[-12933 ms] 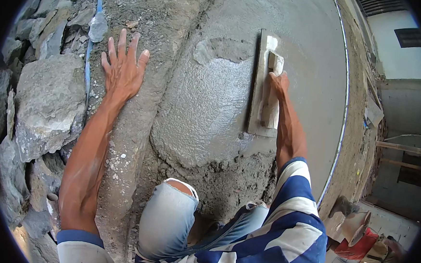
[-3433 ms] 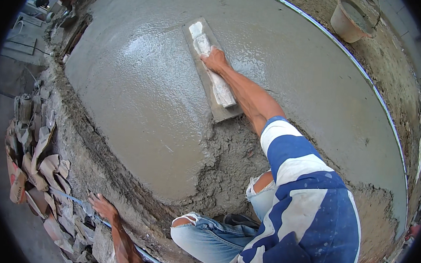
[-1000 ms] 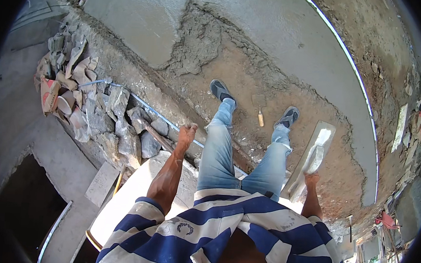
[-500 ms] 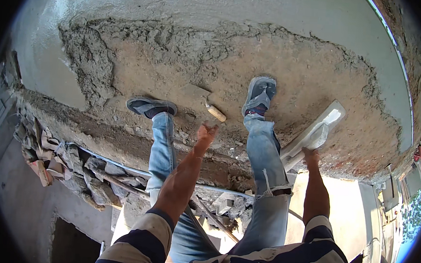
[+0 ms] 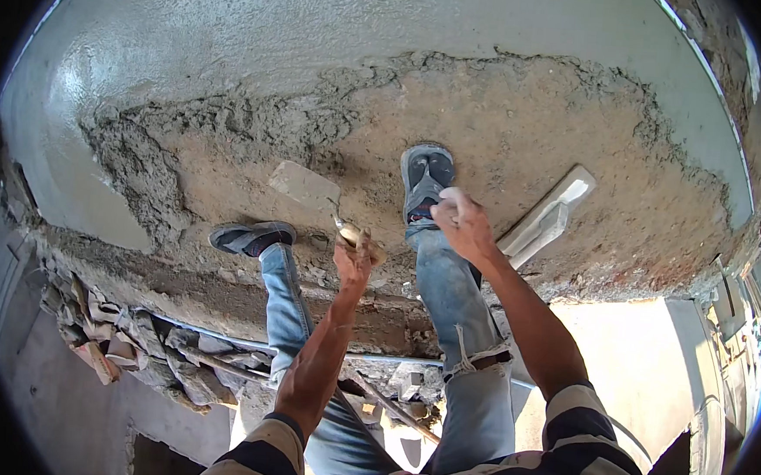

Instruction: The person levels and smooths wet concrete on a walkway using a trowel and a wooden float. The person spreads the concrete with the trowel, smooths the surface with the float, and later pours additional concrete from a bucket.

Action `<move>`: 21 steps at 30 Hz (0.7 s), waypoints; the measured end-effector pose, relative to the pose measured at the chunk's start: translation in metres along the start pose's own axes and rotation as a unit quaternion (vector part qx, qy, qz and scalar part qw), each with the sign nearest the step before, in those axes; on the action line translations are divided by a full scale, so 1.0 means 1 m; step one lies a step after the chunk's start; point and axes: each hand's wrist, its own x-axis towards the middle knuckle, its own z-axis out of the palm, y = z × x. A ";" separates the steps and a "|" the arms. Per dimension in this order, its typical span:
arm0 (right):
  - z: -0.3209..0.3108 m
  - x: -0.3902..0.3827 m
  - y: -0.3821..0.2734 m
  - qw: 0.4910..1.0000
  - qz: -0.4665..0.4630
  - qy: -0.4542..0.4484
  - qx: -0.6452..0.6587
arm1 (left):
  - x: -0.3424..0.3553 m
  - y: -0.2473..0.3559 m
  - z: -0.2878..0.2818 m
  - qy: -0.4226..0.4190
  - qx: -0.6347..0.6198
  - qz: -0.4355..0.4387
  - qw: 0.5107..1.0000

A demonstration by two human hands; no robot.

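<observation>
My left hand [image 5: 353,260] is wrapped round the wooden handle of a trowel [image 5: 305,185], whose flat, mortar-smeared blade points up and left over the bare ground. My right hand [image 5: 466,227] is above my right shin, its fingers loosely curled and apart, with nothing visible in it. Beside it to the right, a long, pale plastering float [image 5: 549,215] lies on the ground, clear of the hand. Ahead of both hands, rough wet mortar [image 5: 292,123] borders the smooth grey screed [image 5: 341,30].
My shoes [image 5: 426,175] stand on the bare brown earth [image 5: 501,114]. Behind them runs a crumbling edge, with a blue pipe [image 5: 243,342] and a heap of broken stones [image 5: 155,354] below. A pale straight edge [image 5: 712,79] bounds the screed at right.
My left hand has closed round the trowel's handle and shifted it left. My right hand has let go of the float and moved left over my shin.
</observation>
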 end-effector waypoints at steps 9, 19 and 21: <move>-0.009 -0.012 0.040 0.983 0.079 0.074 0.145 | -0.121 0.094 0.080 -0.276 0.434 0.251 0.820; -0.115 -0.147 0.174 0.922 0.273 0.175 -0.210 | -0.158 0.124 -0.138 0.052 0.408 0.152 0.899; -0.117 -0.162 0.125 0.938 0.274 0.081 -0.195 | -0.193 0.133 -0.202 0.139 0.379 0.124 0.906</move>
